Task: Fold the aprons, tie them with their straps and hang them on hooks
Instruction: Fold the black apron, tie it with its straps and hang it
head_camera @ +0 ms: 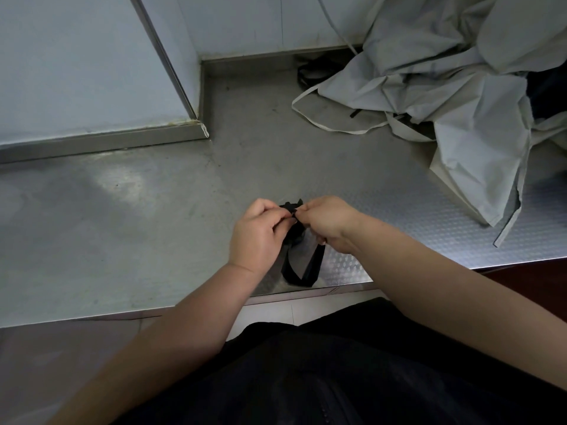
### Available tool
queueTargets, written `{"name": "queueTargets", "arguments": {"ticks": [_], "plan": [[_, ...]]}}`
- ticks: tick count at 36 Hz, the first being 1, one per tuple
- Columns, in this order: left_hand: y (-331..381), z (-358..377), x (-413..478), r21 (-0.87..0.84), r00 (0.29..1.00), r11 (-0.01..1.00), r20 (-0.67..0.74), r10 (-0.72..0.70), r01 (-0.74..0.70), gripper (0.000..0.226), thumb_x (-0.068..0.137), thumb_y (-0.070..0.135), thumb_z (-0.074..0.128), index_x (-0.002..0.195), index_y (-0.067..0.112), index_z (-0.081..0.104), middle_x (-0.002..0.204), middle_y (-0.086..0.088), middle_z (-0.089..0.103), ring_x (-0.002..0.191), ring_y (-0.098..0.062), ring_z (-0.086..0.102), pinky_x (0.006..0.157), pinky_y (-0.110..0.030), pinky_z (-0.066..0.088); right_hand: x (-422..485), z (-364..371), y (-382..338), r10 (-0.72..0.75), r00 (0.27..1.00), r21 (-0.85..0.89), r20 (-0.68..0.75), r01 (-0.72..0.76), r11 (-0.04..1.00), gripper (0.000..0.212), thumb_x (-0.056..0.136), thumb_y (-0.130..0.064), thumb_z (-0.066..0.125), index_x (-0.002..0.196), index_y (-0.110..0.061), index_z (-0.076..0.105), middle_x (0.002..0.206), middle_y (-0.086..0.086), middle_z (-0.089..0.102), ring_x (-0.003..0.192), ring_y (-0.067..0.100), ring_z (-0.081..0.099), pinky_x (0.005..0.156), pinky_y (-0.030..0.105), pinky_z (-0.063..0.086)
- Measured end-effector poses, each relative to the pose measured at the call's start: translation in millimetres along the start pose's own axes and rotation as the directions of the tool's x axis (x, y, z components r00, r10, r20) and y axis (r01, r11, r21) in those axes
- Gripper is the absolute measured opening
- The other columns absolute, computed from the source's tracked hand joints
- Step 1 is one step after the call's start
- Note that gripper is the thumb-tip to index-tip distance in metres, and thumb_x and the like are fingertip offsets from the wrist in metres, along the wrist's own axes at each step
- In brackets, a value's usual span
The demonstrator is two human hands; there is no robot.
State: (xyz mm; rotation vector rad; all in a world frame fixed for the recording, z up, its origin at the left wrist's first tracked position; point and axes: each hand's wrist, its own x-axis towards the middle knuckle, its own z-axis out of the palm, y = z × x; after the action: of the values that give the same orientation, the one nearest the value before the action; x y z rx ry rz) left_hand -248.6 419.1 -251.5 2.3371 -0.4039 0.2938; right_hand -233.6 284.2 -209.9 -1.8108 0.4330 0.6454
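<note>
Person, head-worn view, left hand (257, 231) and right hand (328, 223) bare, both forearms (190, 342) uncovered up to the frame edge, black garment (383, 372) across the torso, matte fabric with soft folds, faint vertical line (324, 411) near its centre, possibly a zip.

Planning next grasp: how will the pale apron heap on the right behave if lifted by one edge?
Probably floppy: the pale apron heap lies crumpled in soft folds. Likely light, since the cloth looks thin. Its loose straps would probably trail and could snag.
</note>
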Motion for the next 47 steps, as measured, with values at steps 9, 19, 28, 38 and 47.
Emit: {"name": "queueTargets", "arguments": {"ticks": [9, 19, 28, 38, 47], "plan": [[10, -7, 6, 0.106, 0.975, 0.994, 0.218, -0.04, 0.017, 0.013, 0.092, 0.015, 0.056, 0.088, 0.003, 0.06, 0.092, -0.002, 0.048, 0.072, -0.023, 0.055, 0.063, -0.036, 0.047, -3, -7, 11, -0.18, 0.984, -0.083, 0.01, 0.18, 0.98, 0.02, 0.095, -0.008, 0.049, 0.083, -0.002, 0.064, 0.062, 0.006, 0.049, 0.051, 0.014, 0.039, 0.046, 0.021, 0.032], [7, -15, -10, 0.037, 0.909, 0.954, 0.292, -0.296, 0.299, 0.012, 0.09, 0.023, 0.058, 0.097, 0.015, 0.054, 0.108, -0.004, 0.048, 0.087, -0.018, 0.056, 0.079, -0.023, 0.044, 0, -14, 36, -0.355, 0.934, -0.445, -0.038, 0.302, 0.843, 0.025, 0.1, -0.018, 0.041, 0.111, -0.005, 0.06, 0.106, 0.009, 0.063, 0.098, 0.023, 0.056, 0.081, 0.026, 0.04], [24, -11, -7, -0.116, 0.857, 0.875, 0.299, -0.421, 0.47, 0.076, 0.079, 0.021, 0.073, 0.143, 0.024, 0.034, 0.121, -0.001, 0.056, 0.112, -0.018, 0.055, 0.097, -0.028, 0.043, -12, -13, 20, -0.259, 0.956, 0.165, 0.135, 0.236, 0.958, 0.022, 0.097, -0.015, 0.049, 0.119, -0.009, 0.048, 0.083, 0.0, 0.053, 0.075, 0.012, 0.055, 0.081, 0.036, 0.053], [56, -82, 28, -0.774, 0.73, 0.432, 0.057, -0.681, 0.463, 0.043, 0.086, 0.01, 0.064, 0.122, 0.023, 0.044, 0.112, -0.008, 0.064, 0.103, -0.025, 0.064, 0.096, -0.049, 0.048, -33, -23, -39, -0.359, 0.854, -0.301, 0.376, 0.479, 0.825, 0.117, 0.072, -0.032, 0.08, 0.15, -0.023, -0.006, 0.149, 0.002, 0.034, 0.135, 0.014, 0.033, 0.094, 0.017, 0.027], [65, -184, 60, -0.929, 0.752, 0.325, -0.084, -0.654, 0.179, 0.04, 0.092, 0.004, 0.055, 0.128, 0.009, 0.038, 0.097, -0.01, 0.066, 0.082, -0.021, 0.069, 0.083, -0.043, 0.055, -59, 27, -145, -0.565, 0.715, -0.197, 0.412, 0.675, 0.711, 0.101, 0.07, -0.034, 0.081, 0.145, -0.021, 0.016, 0.124, -0.008, 0.052, 0.118, 0.007, 0.049, 0.089, 0.021, 0.041]]}}
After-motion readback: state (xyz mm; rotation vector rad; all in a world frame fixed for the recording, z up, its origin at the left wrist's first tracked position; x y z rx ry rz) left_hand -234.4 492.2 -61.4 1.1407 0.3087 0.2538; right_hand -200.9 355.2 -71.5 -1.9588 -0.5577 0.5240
